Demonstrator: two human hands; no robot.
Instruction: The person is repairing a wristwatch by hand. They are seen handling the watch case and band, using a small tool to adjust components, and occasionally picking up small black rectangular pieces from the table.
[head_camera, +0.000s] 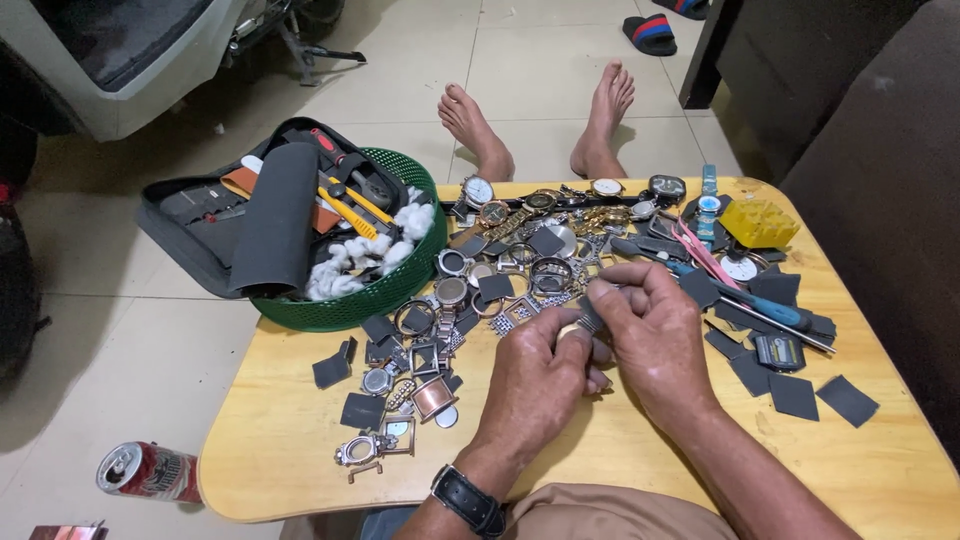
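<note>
A small pale metal watch part (573, 331) is held between the two hands above the middle of the light wooden tabletop (300, 450). The left hand (535, 385) is seen with its fingers curled closed around the part from below, a black-strapped wristwatch (468, 500) being worn on that wrist. The right hand (655, 330) is placed just beside it, its fingers narrowed to a pinch on a small dark grey piece (592, 315) touching the part; what exactly that piece is cannot be told.

Behind the hands a heap of wristwatches, metal watch cases and bracelets (520, 250) is spread across the tabletop, with dark grey square pads (795, 395) scattered among them and to the right. A blue-handled screwdriver (745, 300) and pink tweezers (705, 255) are laid to the right of the hands, near a yellow plastic block (760, 222). A round green plastic basket (350, 305) holding white cotton wads (375, 250) and a rolled dark grey mat (275, 215) is set at the left edge of the tabletop. A red drink can (148, 470) is seen lying on the tiled floor (110, 330).
</note>
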